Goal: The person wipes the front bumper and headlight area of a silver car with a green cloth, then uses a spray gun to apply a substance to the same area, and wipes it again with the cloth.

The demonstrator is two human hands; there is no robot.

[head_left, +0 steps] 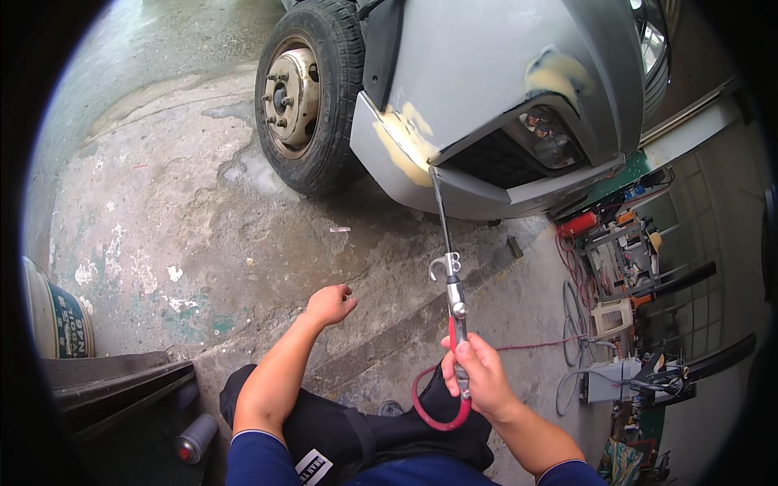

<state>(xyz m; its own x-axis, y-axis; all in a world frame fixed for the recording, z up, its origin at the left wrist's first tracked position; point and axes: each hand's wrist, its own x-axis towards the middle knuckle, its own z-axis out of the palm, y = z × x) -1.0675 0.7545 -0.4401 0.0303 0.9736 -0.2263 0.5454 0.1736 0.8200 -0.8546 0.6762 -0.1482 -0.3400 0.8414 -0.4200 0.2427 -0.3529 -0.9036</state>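
My right hand [480, 374] is wrapped round the handle of an air blow gun [457, 301], a metal tool with a hook and a long thin nozzle. A red hose [440, 423] loops from the bottom of its handle. The nozzle's tip appears to reach the lower edge of a yellowish filler patch [409, 146] on the grey vehicle bumper [462, 89]; whether it touches, I cannot tell. My left hand [331, 304] hangs above the concrete floor with its fingers curled in, and nothing shows in it.
A wheel [312, 93] stands left of the bumper, and a lamp [545, 134] sits in its recess. At the right are hoses [574, 324] and several tools by a wall. A bucket [65, 316] and a spray can [195, 438] stand at the left. The concrete floor [170, 219] is rough.
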